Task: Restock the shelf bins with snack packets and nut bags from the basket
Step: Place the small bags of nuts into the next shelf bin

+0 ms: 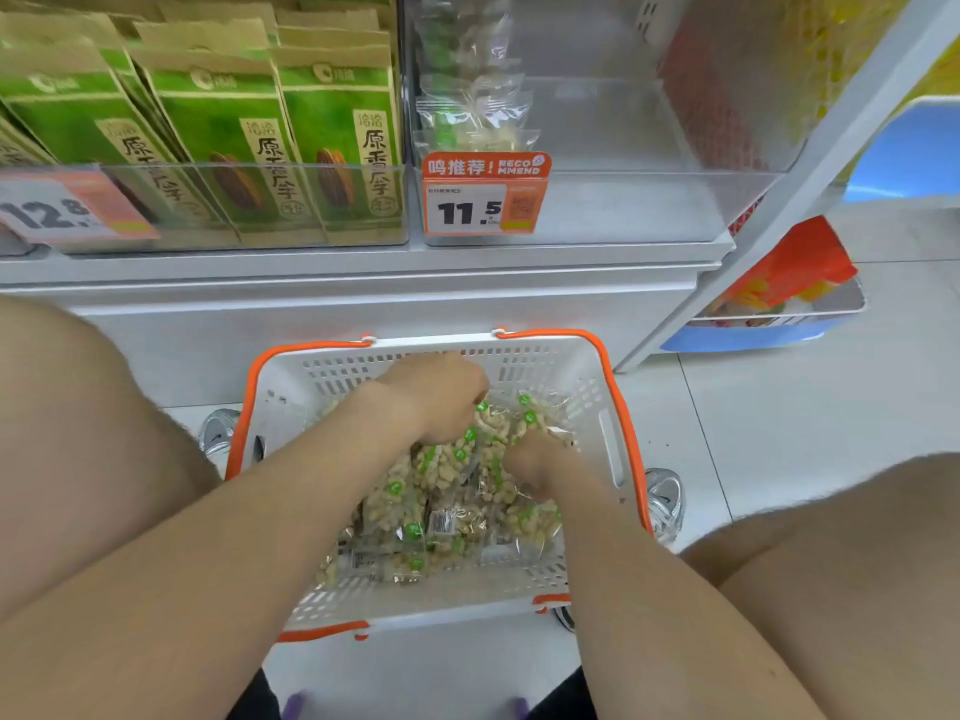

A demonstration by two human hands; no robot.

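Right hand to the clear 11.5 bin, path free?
Probably yes. The clear bin sits open above the basket; nothing lies between it and the right hand, down among the nut bags.

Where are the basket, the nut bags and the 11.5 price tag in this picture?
basket [311, 374]: head view, on its white slotted far wall.
nut bags [415, 511]: head view, on a clear packet mid-pile.
11.5 price tag [467, 213]: head view, on the printed number.
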